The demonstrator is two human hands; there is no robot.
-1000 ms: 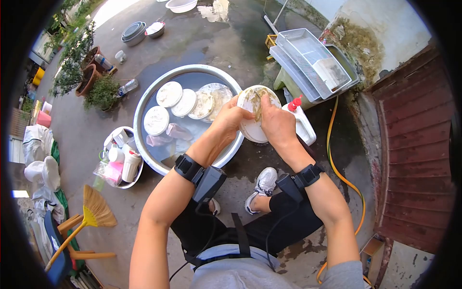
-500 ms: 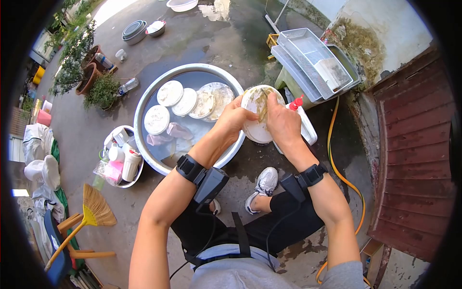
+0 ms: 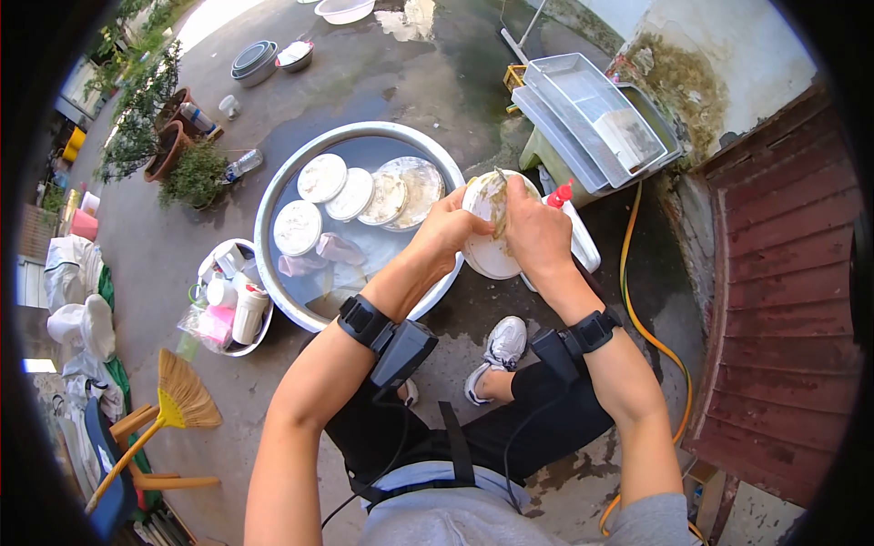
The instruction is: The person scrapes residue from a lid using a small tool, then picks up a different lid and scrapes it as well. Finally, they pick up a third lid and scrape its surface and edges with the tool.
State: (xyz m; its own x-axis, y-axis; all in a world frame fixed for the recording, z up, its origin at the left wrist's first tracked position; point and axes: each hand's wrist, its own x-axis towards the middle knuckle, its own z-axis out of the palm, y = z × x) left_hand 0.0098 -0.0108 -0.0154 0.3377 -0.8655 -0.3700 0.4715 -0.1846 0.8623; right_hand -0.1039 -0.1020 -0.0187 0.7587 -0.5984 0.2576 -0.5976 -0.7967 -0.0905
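My left hand (image 3: 451, 229) grips the left rim of a white plate (image 3: 489, 257), held up beside a big metal basin (image 3: 273, 196). My right hand (image 3: 535, 232) presses a greenish scrub pad (image 3: 500, 206) against the plate's face. Several white plates (image 3: 320, 177) lie in the basin's water along with pink cloths (image 3: 337, 247). A white detergent bottle with a red cap (image 3: 575, 235) lies just right of my right hand.
A bowl of white cups and a pink packet (image 3: 228, 300) stands left of the basin. Clear plastic trays (image 3: 592, 114) are stacked at the upper right; a yellow hose (image 3: 628, 291) runs down the right. A broom (image 3: 177, 405) lies lower left, potted plants (image 3: 173, 155) upper left.
The plate has tilted and shifted slightly right and down. My right hand has slid the scrub pad up toward the plate's top edge.
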